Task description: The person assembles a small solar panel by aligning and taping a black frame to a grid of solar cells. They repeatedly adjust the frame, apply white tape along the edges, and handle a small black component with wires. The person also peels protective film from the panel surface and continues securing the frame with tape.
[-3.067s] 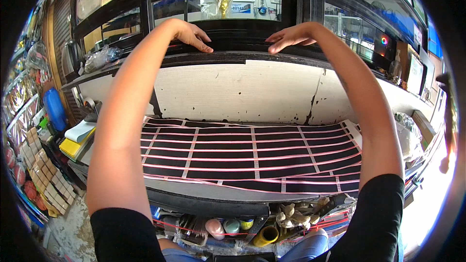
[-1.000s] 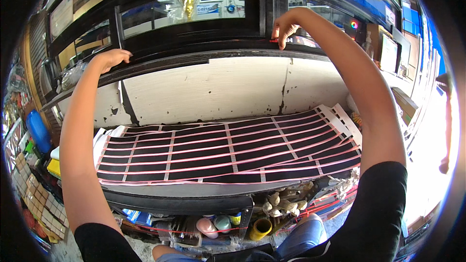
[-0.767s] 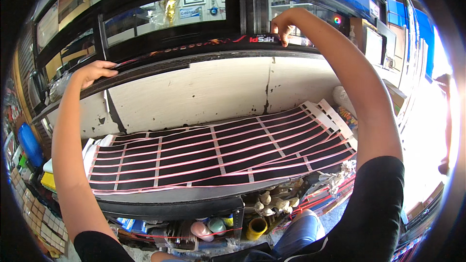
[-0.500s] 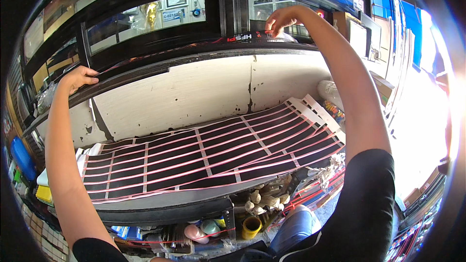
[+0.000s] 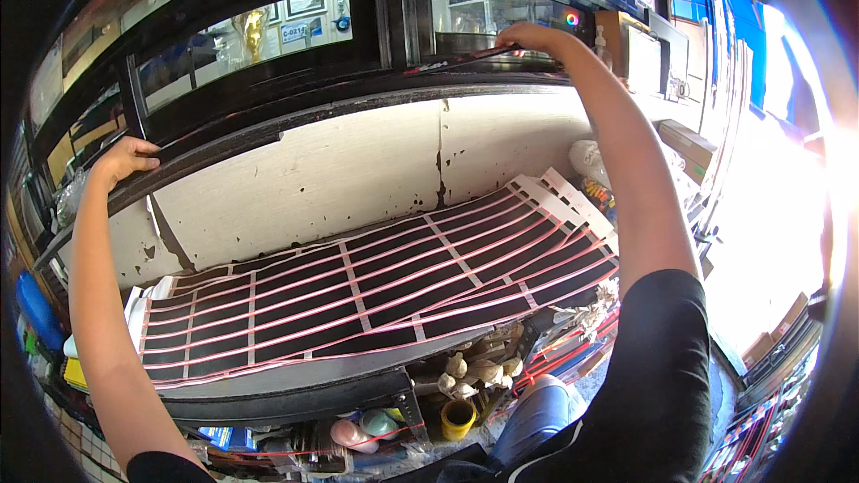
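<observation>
A long, thin black strip (image 5: 461, 61) with printing on it runs along the dark wooden window ledge (image 5: 358, 105). My right hand (image 5: 532, 38) pinches its right part, which is raised above the ledge and turned nearly edge-on. At the ledge's left part, my left hand (image 5: 125, 161) has its fingers closed on what looks like the strip's other end; the exact grip is hard to make out. Below, large printed sheets (image 5: 309, 297) of black bands with pink and white lines lie overlapping on a grey-topped bench (image 5: 313, 374).
Black-framed windows (image 5: 385, 18) stand behind the ledge, above a chipped white wall panel (image 5: 340, 165). Under the bench are a yellow cup (image 5: 457, 420), pink (image 5: 351, 435) and green rounded containers, and pale knobbly pieces (image 5: 483, 371). A cardboard box (image 5: 687, 148) sits at the right.
My right hand has lifted and tilted the strip's right part, so its printed face shows less. The whole view has shifted slightly, and my left hand stays at the ledge.
</observation>
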Tool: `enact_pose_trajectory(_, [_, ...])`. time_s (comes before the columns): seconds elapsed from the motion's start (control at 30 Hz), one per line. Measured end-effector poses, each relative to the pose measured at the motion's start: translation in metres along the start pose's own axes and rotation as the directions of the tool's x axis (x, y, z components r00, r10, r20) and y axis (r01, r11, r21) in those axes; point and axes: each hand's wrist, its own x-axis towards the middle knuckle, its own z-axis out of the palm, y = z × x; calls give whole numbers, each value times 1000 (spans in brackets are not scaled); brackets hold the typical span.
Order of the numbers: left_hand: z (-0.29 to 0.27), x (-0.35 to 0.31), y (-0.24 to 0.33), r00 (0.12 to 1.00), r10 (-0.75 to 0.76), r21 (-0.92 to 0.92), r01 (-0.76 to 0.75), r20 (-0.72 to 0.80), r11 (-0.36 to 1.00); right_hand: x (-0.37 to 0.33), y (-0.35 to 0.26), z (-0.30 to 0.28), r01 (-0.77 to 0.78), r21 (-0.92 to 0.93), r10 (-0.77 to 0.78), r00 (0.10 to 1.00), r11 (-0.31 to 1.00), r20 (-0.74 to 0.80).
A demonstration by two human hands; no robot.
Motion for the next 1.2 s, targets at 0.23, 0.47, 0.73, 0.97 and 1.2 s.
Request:
enact_pose_trajectory(0.23, [0,-2,1,998,-53,4,53,-37,999,-13,24,-15,-96,131,91,995,987,47])
enact_pose_trajectory(0.47, [-1,0,3,996,-89,-49,88,-7,995,-29,40,-3,-142,62,141,990,988,20])
enact_pose_trajectory(0.73, [-5,-1,18,995,-98,162,96,8,982,-29,32,24,-35,160,29,999,986,44])
enact_pose_trajectory(0.97, [2,42,73,965,-191,617,41,178,786,-12,-65,34,58,121,-92,949,991,301])
enact_pose_trajectory(1.2, [6,39,56,991,-114,539,59,68,840,-1,-76,27,-55,47,34,930,997,366])
